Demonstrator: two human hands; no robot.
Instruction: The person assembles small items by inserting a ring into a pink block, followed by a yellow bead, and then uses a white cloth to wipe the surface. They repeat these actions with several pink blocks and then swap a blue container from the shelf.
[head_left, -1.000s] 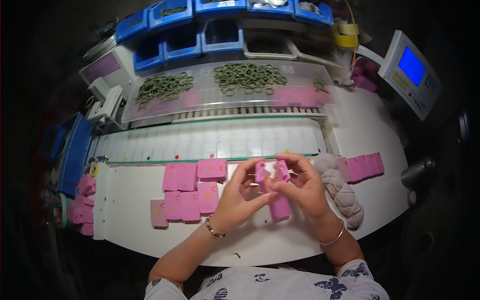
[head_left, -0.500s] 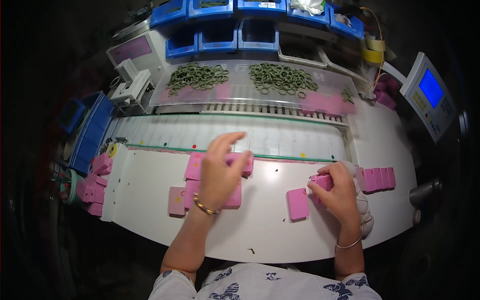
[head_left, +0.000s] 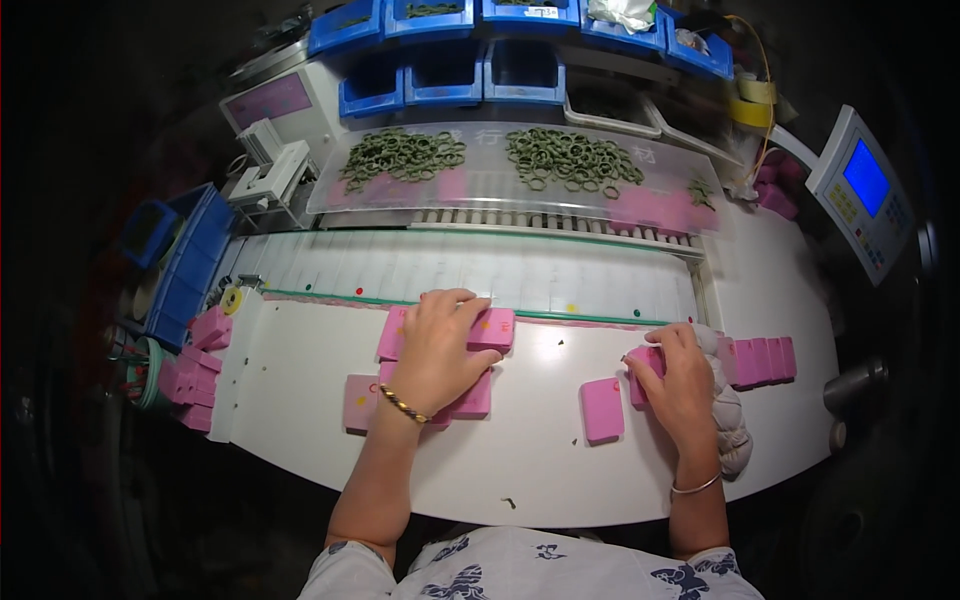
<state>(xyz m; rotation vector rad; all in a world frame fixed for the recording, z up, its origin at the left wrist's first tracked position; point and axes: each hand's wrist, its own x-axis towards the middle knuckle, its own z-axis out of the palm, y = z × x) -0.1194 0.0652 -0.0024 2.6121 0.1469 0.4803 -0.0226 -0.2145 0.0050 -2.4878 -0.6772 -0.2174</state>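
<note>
My left hand [head_left: 436,350] is over a group of pink blocks. Its thumb and fingers are spread to either side of one pink block [head_left: 495,328] at the group's right, and it lifts nothing. A paler pink block [head_left: 360,403] lies at the group's left edge. At the right, my right hand [head_left: 678,385] has its thumb and fingers closed on another pink block [head_left: 640,388], held low at the tabletop; the palm hides part of it. Just left of that lies a single pink block [head_left: 602,411] with a red mark on its corner.
A pale segmented belt [head_left: 470,272] runs behind the white table. Beyond it, a clear tray [head_left: 480,195] carries piles of green rings [head_left: 570,160]. A grey padded roll [head_left: 733,430] lies beside my right hand, with a row of pink blocks [head_left: 762,360] farther right. Blue bins [head_left: 430,85] line the back.
My left hand has come down onto the pink blocks. The block in my right hand has been turned flatter and lower. Coloured dots on the belt have shifted left.
</note>
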